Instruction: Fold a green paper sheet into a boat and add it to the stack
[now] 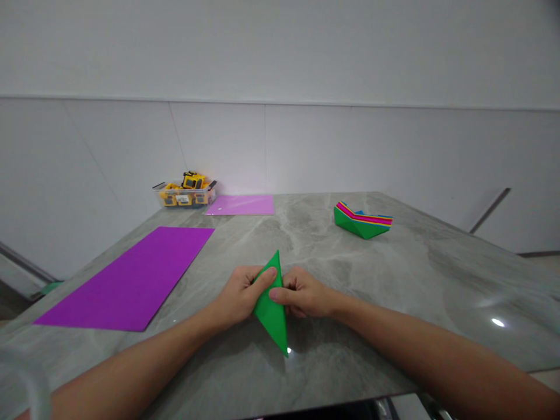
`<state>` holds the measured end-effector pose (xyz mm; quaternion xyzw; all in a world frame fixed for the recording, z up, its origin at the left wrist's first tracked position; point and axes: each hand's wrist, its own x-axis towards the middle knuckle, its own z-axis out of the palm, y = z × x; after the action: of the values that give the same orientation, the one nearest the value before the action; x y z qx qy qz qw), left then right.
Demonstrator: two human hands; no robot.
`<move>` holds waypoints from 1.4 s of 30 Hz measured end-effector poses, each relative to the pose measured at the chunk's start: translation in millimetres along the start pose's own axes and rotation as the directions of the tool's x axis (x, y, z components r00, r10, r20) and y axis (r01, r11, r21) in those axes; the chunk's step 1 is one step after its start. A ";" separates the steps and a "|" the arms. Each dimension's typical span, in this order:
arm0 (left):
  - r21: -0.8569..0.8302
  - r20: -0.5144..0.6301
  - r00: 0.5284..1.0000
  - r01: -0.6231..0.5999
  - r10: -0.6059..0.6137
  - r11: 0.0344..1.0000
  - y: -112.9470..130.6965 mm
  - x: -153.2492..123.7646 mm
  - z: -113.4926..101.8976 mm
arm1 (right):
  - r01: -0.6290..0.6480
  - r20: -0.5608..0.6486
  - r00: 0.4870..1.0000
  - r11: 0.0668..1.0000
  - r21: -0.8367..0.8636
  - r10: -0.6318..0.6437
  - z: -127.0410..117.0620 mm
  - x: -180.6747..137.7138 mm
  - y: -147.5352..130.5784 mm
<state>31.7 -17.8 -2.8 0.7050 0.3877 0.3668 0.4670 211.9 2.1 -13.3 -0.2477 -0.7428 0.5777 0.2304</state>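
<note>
A folded piece of green paper (272, 315), pointed at its top and bottom, is held upright just above the table between both hands. My left hand (245, 291) grips its left side, thumb laid across the front face and fingers behind. On the right edge, my right hand (304, 293) pinches the paper between thumb and curled fingers. Parts of the fingers of both hands are hidden behind the paper or curled out of sight.
Folded paper boats in green, pink, yellow and blue, nested together (363, 221), stand at the back right. A large purple sheet (131, 280) lies at left. Behind it are a pink sheet (242, 205) and a clear bin (184, 199) of yellow toy vehicles, near the wall.
</note>
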 end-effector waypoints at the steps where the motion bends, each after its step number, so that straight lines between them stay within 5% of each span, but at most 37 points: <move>1: -0.001 -0.012 1.000 -0.006 0.006 1.000 -0.1 -0.3 0.2 | 0.002 -0.010 1.000 1.000 -0.006 -0.002 0.1 -0.1 0.2; 7: 0.038 -0.178 0.983 -0.049 0.055 0.998 -1.3 0.7 -1.5 | 0.008 0.081 0.997 0.998 -0.064 -0.002 3.4 -2.3 -2.9; 15: 0.029 -0.205 0.976 -0.061 0.066 0.998 -0.8 -0.6 -0.8 | -0.021 0.075 0.997 0.996 -0.088 0.028 4.5 -4.4 -6.2; 20: 0.057 -0.280 0.958 -0.049 0.063 0.997 -0.3 0.2 -4.0 | -0.079 0.181 0.980 0.996 -0.033 0.084 7.1 -5.6 -6.3; 24: 0.014 -0.264 0.964 -0.042 0.044 0.999 1.0 1.4 -3.4 | -0.106 0.132 0.985 0.992 -0.075 0.115 7.9 -7.8 -6.6; 27: -0.029 -0.260 0.965 -0.035 0.026 0.999 3.2 1.1 -1.8 | -0.097 0.176 0.980 0.995 0.010 0.094 6.7 -6.3 -6.4; 32: -0.024 -0.320 0.947 -0.040 0.030 0.999 3.8 0.7 -3.0 | -0.191 0.429 0.902 0.938 0.289 0.051 4.0 0.4 -4.7; 42: -0.007 -0.378 0.926 -0.028 0.023 1.000 -0.8 4.8 -4.8 | -0.110 0.203 0.975 0.990 0.083 0.091 0.8 -2.5 -5.6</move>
<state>29.4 -11.5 -1.4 0.6234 0.4588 0.5039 0.3833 212.8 -1.3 -8.1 -0.2151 -0.7207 0.6446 0.1370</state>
